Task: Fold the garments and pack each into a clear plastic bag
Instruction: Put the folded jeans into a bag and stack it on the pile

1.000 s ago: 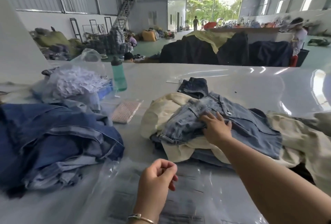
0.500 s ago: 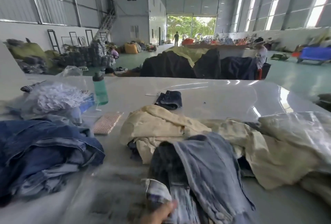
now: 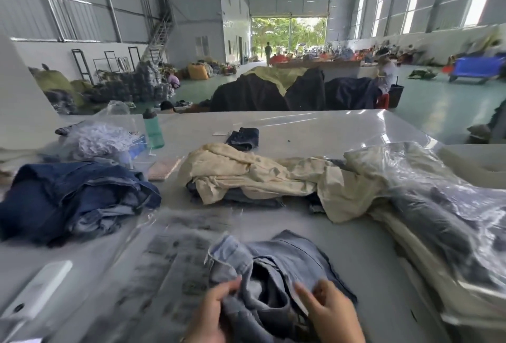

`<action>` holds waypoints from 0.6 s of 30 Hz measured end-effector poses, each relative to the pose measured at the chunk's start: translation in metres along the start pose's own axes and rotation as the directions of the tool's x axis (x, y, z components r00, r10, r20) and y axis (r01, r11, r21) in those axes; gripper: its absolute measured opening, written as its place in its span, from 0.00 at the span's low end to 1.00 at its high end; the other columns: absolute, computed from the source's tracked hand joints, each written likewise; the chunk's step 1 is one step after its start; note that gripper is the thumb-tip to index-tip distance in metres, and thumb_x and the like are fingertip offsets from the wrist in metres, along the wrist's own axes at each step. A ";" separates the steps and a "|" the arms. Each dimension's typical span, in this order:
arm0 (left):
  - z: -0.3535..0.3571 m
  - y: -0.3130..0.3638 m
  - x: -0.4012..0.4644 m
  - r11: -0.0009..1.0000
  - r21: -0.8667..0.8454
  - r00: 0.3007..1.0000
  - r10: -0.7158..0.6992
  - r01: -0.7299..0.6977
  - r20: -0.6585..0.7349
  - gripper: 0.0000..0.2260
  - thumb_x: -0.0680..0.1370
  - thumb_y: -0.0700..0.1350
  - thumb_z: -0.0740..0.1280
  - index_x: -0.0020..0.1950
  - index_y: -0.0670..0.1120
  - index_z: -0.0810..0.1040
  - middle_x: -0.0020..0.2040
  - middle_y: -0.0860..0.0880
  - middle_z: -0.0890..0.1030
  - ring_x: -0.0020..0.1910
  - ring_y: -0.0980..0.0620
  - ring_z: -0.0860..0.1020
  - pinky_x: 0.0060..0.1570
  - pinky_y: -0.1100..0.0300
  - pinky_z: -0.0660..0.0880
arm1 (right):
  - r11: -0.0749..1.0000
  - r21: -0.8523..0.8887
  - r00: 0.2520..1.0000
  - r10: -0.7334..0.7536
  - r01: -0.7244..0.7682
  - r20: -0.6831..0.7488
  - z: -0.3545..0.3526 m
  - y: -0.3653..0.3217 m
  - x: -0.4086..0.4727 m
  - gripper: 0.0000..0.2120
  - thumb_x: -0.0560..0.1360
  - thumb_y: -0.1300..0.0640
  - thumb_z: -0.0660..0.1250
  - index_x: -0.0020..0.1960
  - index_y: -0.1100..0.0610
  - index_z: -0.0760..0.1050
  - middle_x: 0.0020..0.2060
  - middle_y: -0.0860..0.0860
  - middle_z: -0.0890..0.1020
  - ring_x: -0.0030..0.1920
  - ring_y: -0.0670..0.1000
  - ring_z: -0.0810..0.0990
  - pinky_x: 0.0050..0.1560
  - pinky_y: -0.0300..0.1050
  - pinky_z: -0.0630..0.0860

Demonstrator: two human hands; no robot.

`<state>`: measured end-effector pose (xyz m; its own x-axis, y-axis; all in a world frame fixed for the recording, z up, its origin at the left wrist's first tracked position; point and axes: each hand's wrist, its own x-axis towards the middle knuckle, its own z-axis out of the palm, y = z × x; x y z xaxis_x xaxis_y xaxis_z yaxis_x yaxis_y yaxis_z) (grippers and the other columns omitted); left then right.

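**Item: light-wash denim garment, unfolded, at near table edge**

Working left to right, we log the clear plastic bag [image 3: 169, 255] lying flat beside and partly beneath the denim garment [image 3: 276, 268]. Our left hand [image 3: 210, 312] pinches its crumpled left edge; our right hand [image 3: 332, 312] rests fingers on the cloth, loosely spread. We judge it soft, floppy, moderately heavy; best gripped at seams or collar.
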<state>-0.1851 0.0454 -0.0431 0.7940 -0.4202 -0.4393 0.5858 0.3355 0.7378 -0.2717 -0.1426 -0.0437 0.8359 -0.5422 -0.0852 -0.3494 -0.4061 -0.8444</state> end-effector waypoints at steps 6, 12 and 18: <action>0.038 0.046 -0.009 0.977 0.102 0.982 0.183 -0.187 0.049 0.23 0.69 0.50 0.73 0.60 0.40 0.80 0.58 0.37 0.80 0.59 0.39 0.79 0.65 0.41 0.70 | 0.999 0.024 0.999 -0.032 0.032 0.000 -0.023 -0.030 0.011 0.24 0.72 0.37 0.68 0.60 0.52 0.71 0.51 0.50 0.79 0.49 0.50 0.78 0.49 0.48 0.75; 0.067 0.078 -0.014 0.940 0.249 0.942 0.156 -0.234 0.297 0.20 0.69 0.50 0.75 0.58 0.42 0.82 0.59 0.40 0.81 0.60 0.41 0.79 0.62 0.47 0.74 | 0.956 0.279 0.875 -0.052 -0.096 0.482 -0.004 -0.068 0.010 0.43 0.59 0.43 0.77 0.68 0.35 0.57 0.52 0.36 0.79 0.49 0.40 0.81 0.35 0.36 0.77; -0.004 0.050 -0.011 0.827 0.557 0.988 -0.005 -0.081 0.152 0.23 0.67 0.54 0.76 0.55 0.40 0.82 0.50 0.45 0.84 0.50 0.44 0.83 0.44 0.58 0.79 | 0.900 -0.418 0.952 0.009 0.126 0.306 0.044 -0.028 -0.001 0.32 0.76 0.56 0.60 0.77 0.44 0.55 0.64 0.53 0.77 0.59 0.55 0.78 0.53 0.43 0.75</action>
<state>-0.1638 0.0700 -0.0039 0.7570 -0.5451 -0.3603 0.3294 -0.1579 0.9309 -0.2436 -0.0982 -0.0435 0.9224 -0.2942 -0.2504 -0.3856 -0.7412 -0.5495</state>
